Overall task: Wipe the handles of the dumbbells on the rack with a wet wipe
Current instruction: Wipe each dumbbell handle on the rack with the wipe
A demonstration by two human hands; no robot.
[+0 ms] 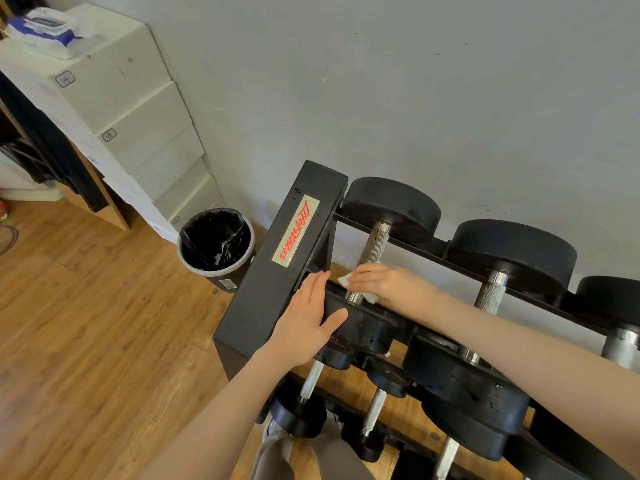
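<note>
Presently, the right hand (384,280) has its fingers curled round a white wet wipe (360,289), pressed on the knurled handle (372,247) of the leftmost top-tier dumbbell (391,209) on the rack (277,265). Beside it, the left hand (308,327) lies flat, fingers straight and together, on that dumbbell's near head. Left of the rack stands a lined waste bin (216,245).

Rack end post (277,258) blocks left; neighbouring dumbbell (498,271) crowds right.

Two hands (304,323), one wet wipe (346,280), one dumbbell rack (277,271), one bin (216,240), four stacked white boxes (138,109)
</note>
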